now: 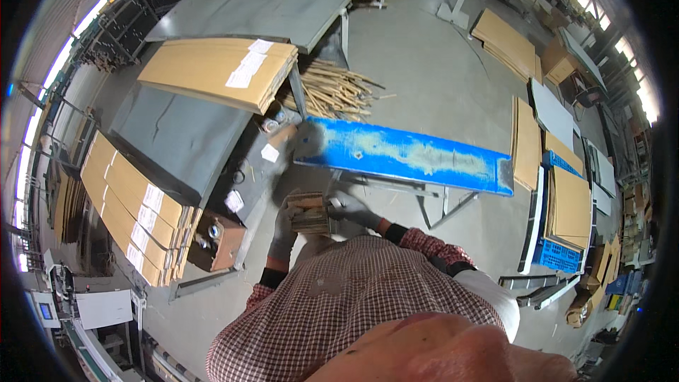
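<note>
Both of my hands wear grey gloves and meet in front of my checked apron. My left hand (284,223) is closed round the left side of a small brown bundle (311,221), which looks like stacked cardboard pieces or a small open box; I cannot make out which. At the bundle's right edge, my right hand (353,212) has its fingers bent against it. Just beyond my hands lies a long blue bench top (410,152) with worn, pale patches.
Flat brown cardboard stacks lie on the grey table (177,127) at left, one at its far part (212,67) and one nearer (138,205). A carton (221,240) sits beside the near stack. Sticks (336,92) are piled on the floor. More cardboard (568,209) stands at right.
</note>
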`<action>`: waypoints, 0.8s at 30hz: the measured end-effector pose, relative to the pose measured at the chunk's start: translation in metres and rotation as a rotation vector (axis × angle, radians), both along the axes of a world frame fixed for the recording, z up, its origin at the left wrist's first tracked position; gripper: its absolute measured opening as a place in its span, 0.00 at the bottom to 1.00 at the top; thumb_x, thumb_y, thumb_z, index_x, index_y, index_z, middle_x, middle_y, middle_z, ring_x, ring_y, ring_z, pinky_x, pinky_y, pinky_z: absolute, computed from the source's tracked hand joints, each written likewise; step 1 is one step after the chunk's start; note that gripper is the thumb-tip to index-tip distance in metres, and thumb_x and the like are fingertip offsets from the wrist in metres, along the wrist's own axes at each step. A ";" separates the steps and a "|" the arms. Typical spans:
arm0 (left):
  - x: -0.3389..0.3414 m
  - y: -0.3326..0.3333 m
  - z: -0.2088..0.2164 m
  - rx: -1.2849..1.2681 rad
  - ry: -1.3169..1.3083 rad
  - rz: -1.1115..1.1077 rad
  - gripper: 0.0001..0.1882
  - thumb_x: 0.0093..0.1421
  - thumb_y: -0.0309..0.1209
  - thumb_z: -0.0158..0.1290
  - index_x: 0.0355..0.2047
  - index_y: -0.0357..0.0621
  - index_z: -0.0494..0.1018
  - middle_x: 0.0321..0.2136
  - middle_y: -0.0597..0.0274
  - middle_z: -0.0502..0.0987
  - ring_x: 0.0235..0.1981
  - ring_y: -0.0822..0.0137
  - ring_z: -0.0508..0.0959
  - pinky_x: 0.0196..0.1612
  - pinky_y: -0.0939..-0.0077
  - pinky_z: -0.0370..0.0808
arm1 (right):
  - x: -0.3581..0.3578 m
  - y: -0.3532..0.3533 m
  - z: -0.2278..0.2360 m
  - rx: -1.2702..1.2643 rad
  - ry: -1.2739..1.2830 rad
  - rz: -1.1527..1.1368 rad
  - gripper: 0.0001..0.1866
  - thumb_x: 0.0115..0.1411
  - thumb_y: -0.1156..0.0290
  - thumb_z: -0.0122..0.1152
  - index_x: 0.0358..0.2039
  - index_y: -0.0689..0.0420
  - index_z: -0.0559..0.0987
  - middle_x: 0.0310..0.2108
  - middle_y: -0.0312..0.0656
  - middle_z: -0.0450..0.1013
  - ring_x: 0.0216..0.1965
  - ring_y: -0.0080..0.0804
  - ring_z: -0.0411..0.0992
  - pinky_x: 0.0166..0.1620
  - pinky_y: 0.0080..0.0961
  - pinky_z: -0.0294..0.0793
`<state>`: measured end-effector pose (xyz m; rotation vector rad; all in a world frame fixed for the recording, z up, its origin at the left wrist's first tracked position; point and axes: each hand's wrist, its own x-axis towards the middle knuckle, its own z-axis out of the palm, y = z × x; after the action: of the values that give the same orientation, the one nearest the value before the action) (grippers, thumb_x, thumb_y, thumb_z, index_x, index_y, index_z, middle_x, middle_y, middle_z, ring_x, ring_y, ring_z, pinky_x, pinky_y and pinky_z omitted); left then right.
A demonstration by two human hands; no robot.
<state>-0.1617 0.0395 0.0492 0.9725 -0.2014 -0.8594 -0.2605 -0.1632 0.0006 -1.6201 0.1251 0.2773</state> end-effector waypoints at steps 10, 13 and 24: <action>0.001 -0.017 0.029 0.261 -0.934 0.034 0.14 0.45 0.27 0.57 0.36 0.48 0.78 0.58 0.49 0.59 0.59 0.51 0.58 0.59 0.60 0.60 | -0.003 0.031 0.028 -0.289 -0.380 -0.185 0.49 0.38 0.66 0.75 0.59 0.61 0.55 0.51 0.51 0.62 0.55 0.41 0.62 0.55 0.32 0.65; -0.003 -0.023 0.046 0.445 -1.298 -0.015 0.12 0.44 0.31 0.60 0.32 0.49 0.79 0.58 0.51 0.59 0.60 0.48 0.55 0.60 0.53 0.56 | -0.002 0.022 0.039 -0.304 -0.273 -0.156 0.49 0.38 0.62 0.74 0.58 0.61 0.57 0.52 0.53 0.62 0.56 0.46 0.61 0.56 0.35 0.63; -0.018 -0.019 0.082 0.527 -1.505 -0.224 0.22 0.38 0.44 0.65 0.36 0.53 0.79 0.57 0.53 0.61 0.58 0.42 0.57 0.59 0.50 0.55 | -0.001 0.031 0.040 -0.351 -0.145 -0.171 0.30 0.54 0.68 0.53 0.57 0.56 0.60 0.53 0.58 0.62 0.57 0.53 0.60 0.58 0.38 0.60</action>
<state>-0.1792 0.0203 0.1311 1.9788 -1.4310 -0.1921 -0.2619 -0.1322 0.0409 -1.9577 0.2083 0.0038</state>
